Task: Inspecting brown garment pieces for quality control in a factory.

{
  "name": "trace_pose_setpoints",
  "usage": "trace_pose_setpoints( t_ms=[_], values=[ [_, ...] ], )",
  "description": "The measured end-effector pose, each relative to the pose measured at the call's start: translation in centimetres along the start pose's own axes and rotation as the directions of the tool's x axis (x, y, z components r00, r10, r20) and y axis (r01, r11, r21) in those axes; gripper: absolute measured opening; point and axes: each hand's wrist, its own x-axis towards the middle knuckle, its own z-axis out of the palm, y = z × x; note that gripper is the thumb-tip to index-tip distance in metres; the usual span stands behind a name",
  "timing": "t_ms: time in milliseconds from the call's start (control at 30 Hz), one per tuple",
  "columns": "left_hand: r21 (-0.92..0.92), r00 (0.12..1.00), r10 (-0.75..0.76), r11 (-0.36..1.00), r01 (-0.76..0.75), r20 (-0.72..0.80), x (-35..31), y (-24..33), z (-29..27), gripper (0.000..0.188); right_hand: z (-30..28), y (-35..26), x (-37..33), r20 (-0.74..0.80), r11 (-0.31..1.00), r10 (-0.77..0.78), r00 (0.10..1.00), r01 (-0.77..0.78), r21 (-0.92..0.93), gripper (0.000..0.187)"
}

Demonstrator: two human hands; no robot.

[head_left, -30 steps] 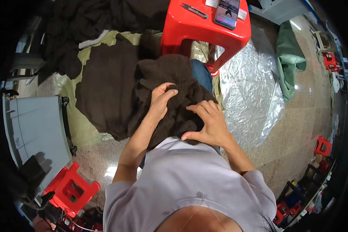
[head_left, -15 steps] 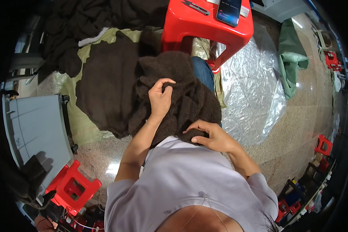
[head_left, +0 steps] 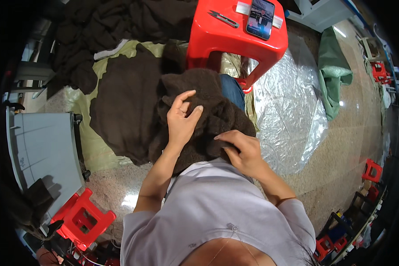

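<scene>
Far left: grey panel (head_left: 44, 148), red stool (head_left: 93, 221) just below it. Next, flat brown cloth (head_left: 124, 104) spread over a yellow sheet (head_left: 103, 155) on the floor (head_left: 115, 184).

Left hand (head_left: 180, 122): over the lap cloth (head_left: 209, 120), thumb and forefinger parted, nothing seen between them; reads as released. Forefinger points up and right.

Lap cloth: brown, fuzzy, bunched on the person's lap, between and under both hands. From the left hand it lies below and to the right; from the right hand, below and to the left. Left hand nearer the upper folds, right hand nearer the lower right part. Long axis hard to fix in the bunching; judged to run from the waist outward, folded upper end pointing away, toward the front stool (head_left: 239, 40). Whether it joins the flat brown cloth: cannot tell.

Right hand (head_left: 248, 153): fingers half curled, pointing left, thumb apart; whether the tips pinch cloth, cannot tell.

Front stool carries snips (head_left: 224, 19) and a phone (head_left: 260, 19). Then clear plastic (head_left: 288, 115), green sack (head_left: 334, 71).
</scene>
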Motion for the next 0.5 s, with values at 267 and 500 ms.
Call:
trace_pose_setpoints(
  t_ms=[267,500],
  values=[
    [-0.301,0.939,-0.269,0.897,0.325,0.212,-1.1,3.1,-1.7,0.009,2.5,1.3,3.2,-0.126,0.914,-0.359,0.925,0.322,-0.246,0.039],
    [-0.349,0.917,-0.314,0.854,0.387,0.248,-1.5,4.2,-1.4,0.008,3.6,2.2,4.6,-0.122,0.811,-0.49,0.863,0.4,-0.426,0.02]
  ],
)
